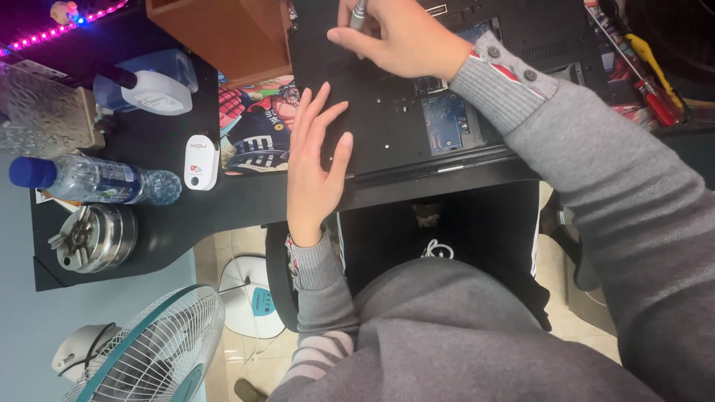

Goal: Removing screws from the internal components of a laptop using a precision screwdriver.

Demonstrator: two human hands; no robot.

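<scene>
Black upturned laptop (417,104), blue circuit board (447,123) exposed through open panel.

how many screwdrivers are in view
2: a red-handled screwdriver at the desk's right edge, and a silver-shafted one held in the right hand over the laptop. More may be hidden.

The left hand (316,160) lay flat, fingers spread, on the black underside of an overturned laptop (439,82). At one o'clock from it, the right hand (395,37) gripped a screwdriver (360,10) upright. A water bottle (93,180) rested at nine o'clock on the desk (164,216).
</scene>
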